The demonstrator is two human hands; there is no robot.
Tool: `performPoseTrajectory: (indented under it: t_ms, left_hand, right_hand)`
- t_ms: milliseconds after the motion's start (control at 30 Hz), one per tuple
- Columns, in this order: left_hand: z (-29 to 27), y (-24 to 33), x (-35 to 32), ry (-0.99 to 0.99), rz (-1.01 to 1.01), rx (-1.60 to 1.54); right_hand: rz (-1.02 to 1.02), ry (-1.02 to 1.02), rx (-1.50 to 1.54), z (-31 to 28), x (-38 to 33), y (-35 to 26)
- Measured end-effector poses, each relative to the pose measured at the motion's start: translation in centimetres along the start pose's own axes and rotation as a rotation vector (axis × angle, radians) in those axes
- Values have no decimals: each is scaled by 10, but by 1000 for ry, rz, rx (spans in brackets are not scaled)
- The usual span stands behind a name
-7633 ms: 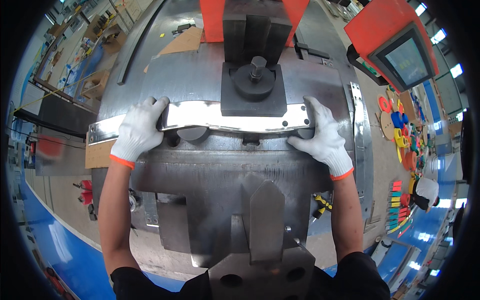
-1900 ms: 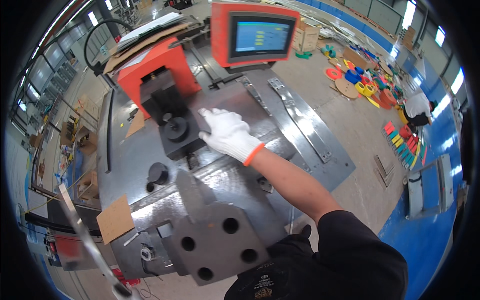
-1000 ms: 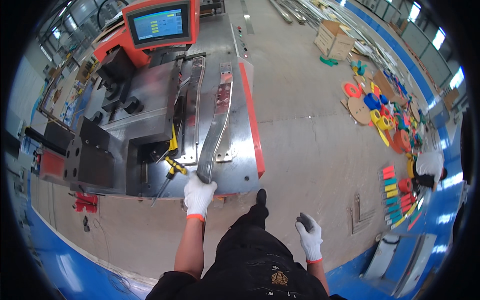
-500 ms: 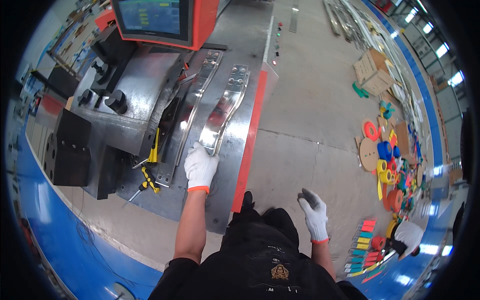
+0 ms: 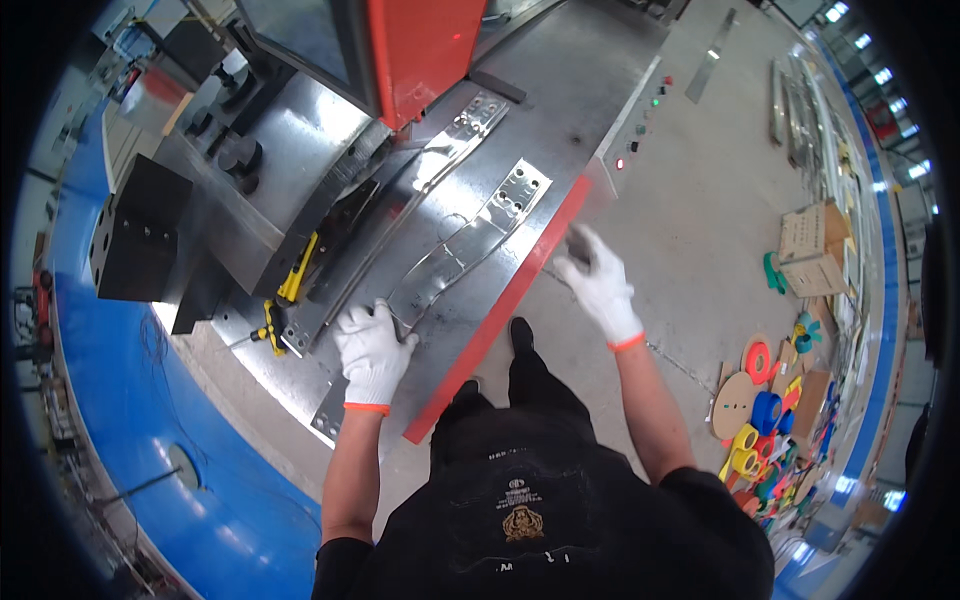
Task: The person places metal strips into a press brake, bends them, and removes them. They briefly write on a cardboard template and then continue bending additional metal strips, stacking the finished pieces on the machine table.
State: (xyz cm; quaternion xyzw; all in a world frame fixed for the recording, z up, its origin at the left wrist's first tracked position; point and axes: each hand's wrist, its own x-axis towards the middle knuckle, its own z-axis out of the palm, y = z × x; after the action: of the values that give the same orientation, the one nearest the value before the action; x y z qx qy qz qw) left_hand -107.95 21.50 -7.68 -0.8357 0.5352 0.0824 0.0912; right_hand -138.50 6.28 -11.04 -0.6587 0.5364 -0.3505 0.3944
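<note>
White-gloved left hand [image 5: 372, 350] now rests flat on the near end of the long bent shiny steel bar [image 5: 455, 255] lying on the grey metal counter [image 5: 590, 100], gripping nothing; the right hand [image 5: 600, 285], lifted since half a second ago, hovers open and blurred beside the counter's red edge [image 5: 500, 310].

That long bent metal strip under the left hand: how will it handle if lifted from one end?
The metal strip looks thick and kinked, so probably stiff, hardly sagging. Being long, it is likely heavy and end-heavy held only by the left hand. Its shiny face may slip in gloves.
</note>
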Motion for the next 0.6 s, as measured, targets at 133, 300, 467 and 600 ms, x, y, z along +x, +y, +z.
performPoseTrajectory:
  t_ms: [133, 300, 467, 600]
  left_hand:
    - [-2, -1, -7, 71, -4, -81]
    - [9, -31, -21, -181, -178, -115]
    - [10, -43, -20, -148, -111, -142]
    - [3, -37, -13, -133, -110, -128]
  right_hand:
    - [-150, -246, -700, -9, 90, -18]
    - [-360, -634, -868, -4, 160, -30]
    - [-359, -889, -930, 9, 194, -39]
    - [-435, -903, -982, 13, 213, -32]
